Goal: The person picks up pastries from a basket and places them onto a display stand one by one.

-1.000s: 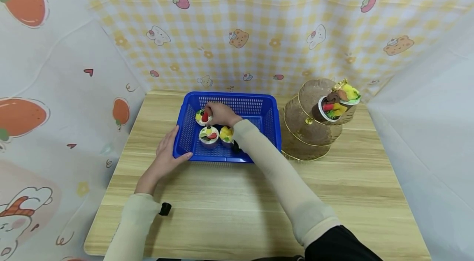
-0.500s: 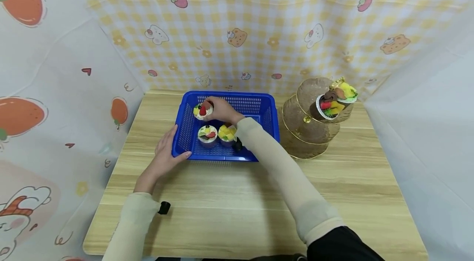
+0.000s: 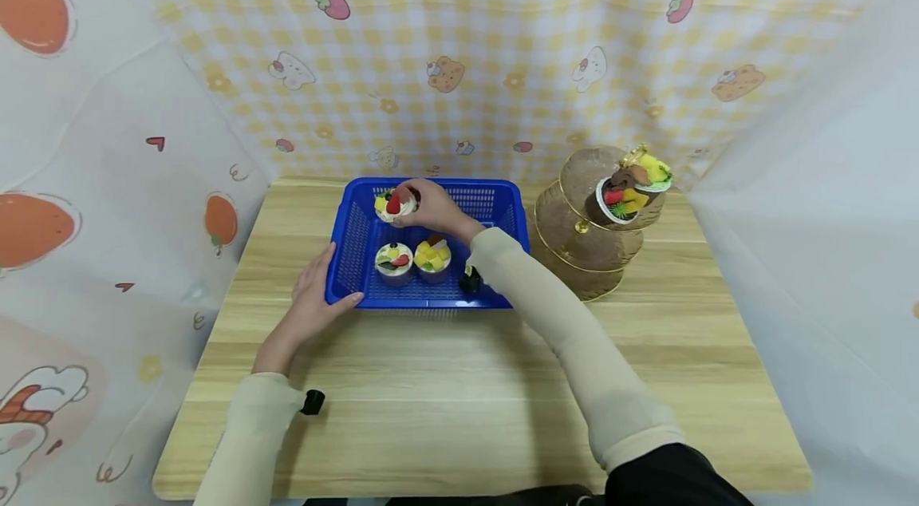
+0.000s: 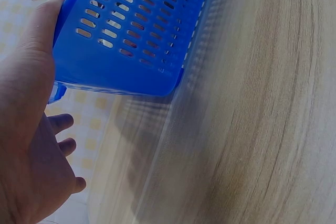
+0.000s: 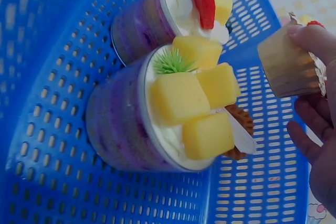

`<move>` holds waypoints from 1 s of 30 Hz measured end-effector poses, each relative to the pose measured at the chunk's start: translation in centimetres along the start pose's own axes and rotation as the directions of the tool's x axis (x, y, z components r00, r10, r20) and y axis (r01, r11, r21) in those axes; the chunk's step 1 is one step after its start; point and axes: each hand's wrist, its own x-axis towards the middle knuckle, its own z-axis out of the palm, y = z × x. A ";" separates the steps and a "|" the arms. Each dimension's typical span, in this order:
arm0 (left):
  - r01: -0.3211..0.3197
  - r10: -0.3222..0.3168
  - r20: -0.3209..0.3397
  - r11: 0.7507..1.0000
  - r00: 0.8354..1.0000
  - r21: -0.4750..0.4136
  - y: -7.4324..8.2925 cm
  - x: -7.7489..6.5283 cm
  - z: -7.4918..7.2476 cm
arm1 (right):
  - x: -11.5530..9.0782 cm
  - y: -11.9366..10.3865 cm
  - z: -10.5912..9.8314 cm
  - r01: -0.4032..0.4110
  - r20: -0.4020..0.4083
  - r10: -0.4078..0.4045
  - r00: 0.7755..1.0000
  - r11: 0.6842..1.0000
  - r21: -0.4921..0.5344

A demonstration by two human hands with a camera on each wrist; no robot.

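My right hand [image 3: 434, 207] pinches a cupcake in a gold wrapper [image 5: 289, 64] between thumb and fingers, raised off the basket floor near the back left. Its white cream top carries a strawberry and yellow fruit. Below, in the blue basket [image 3: 427, 303], stand two clear dessert cups with purple layers: one with mango cubes [image 5: 184, 103], the other with red and yellow fruit [image 3: 394, 260]. My left hand [image 3: 310, 305] rests against the basket's front left corner, thumb along the rim and the other fingers stretched beside the outer wall.
A three-tier gold-rimmed stand [image 3: 589, 239] is right of the basket. Two dark dessert cups [image 3: 617, 199] topped with colourful fruit sit on its top tier. A patterned cloth [image 3: 502, 35] hangs behind the wooden table [image 3: 431, 402].
My right hand has raised the cupcake from the basket floor and carried it slightly right and back. The left hand stays on the basket corner. The head view has shifted a little.
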 end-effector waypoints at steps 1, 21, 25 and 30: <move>-0.003 0.004 0.001 1.000 1.000 -0.002 0.0 0.0 0.0 | -0.3 0.0 -0.2 0.011 -0.010 -0.011 1.000 1.000 -0.001; -0.017 0.018 0.017 0.999 1.000 -0.042 0.0 0.1 -0.1 | -11.4 -2.4 -5.5 0.022 -0.286 -0.077 0.955 0.981 -0.192; -0.012 0.013 0.022 0.999 1.000 -0.048 0.0 0.0 -0.1 | -14.9 -1.5 -6.1 0.017 -0.353 -0.079 0.932 0.985 -0.174; -0.017 0.019 0.025 0.999 1.000 -0.047 0.0 0.1 0.0 | -19.4 -0.4 -6.9 -0.017 -0.468 -0.037 0.883 0.994 -0.110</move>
